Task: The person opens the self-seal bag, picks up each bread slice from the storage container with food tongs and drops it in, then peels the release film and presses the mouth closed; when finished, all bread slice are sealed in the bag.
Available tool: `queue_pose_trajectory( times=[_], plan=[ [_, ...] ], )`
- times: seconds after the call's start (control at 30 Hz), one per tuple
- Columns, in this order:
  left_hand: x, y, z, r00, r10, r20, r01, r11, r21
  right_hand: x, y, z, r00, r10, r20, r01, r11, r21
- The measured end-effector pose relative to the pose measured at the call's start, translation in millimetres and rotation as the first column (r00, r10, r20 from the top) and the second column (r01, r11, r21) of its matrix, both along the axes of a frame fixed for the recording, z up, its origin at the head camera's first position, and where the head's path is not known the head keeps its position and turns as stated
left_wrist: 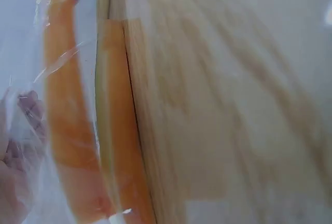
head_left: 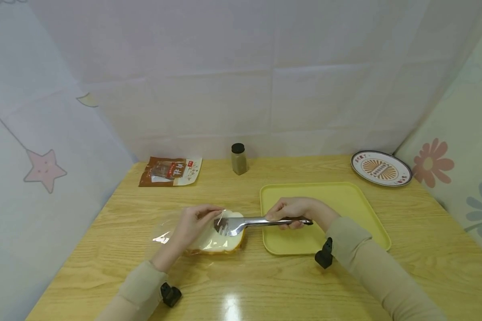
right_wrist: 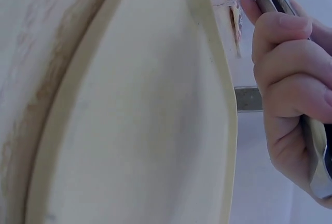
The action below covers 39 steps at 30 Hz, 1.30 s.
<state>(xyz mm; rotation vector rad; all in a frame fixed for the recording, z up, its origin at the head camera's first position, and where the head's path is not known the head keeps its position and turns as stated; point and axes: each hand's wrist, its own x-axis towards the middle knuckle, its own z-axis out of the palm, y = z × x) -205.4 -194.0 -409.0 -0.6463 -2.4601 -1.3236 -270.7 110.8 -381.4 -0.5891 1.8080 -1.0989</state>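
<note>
My right hand [head_left: 291, 211] grips a pair of metal tongs [head_left: 257, 221] by the handle, fingers curled round it in the right wrist view. The slotted head of the tongs overlaps the white face of the sliced bread [head_left: 234, 240] at the mouth of a clear plastic bag [head_left: 164, 229]. Beside the tongs' head, my left hand [head_left: 194, 223] pinches the bag's edge between thumb and fingers. Orange-brown crust [left_wrist: 65, 115] shows through the film in the left wrist view, with part of the left hand [left_wrist: 18, 167] at that view's left edge.
A yellow tray [head_left: 325, 240] lies under and behind the right hand. Toward the back stand a brown-and-white packet [head_left: 168, 171], a small black-capped jar [head_left: 238, 160] and a patterned round plate [head_left: 381, 168]. A cloth-like wall [head_left: 209, 89] borders the wooden table [head_left: 116, 232].
</note>
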Motion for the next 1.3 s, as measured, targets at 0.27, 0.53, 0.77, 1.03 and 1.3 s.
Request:
queue_pose_trajectory(
  times=[0.27,0.53,0.77,1.03,1.3],
  plan=[
    [1.1,3.7,-0.1,0.999,0.02,0.047,-0.02,1.0,-0.003,1.5,-2,1.8,1.0,0.003,-0.009,-0.003,1.0,0.004],
    [-1.6,2.5,1.1,0.991,0.108,0.074,-0.106,0.994,-0.032,-0.5,3,6.9,0.998,0.019,0.053,-0.022,0.998,0.054],
    [-2.8,3.7,3.1,0.989,0.146,0.019,-0.145,0.988,-0.052,1.7,13,11.3,0.998,0.003,0.065,-0.007,0.998,0.062],
    [-2.9,4.6,1.6,0.993,0.118,-0.013,-0.118,0.992,-0.047,5.3,29,8.6,0.997,-0.013,0.079,0.01,0.999,0.045],
    [-4.3,0.2,0.0,0.992,0.125,-0.008,-0.126,0.991,-0.041,8.5,43,6.4,0.996,-0.055,0.074,0.053,0.998,0.034]
  ],
)
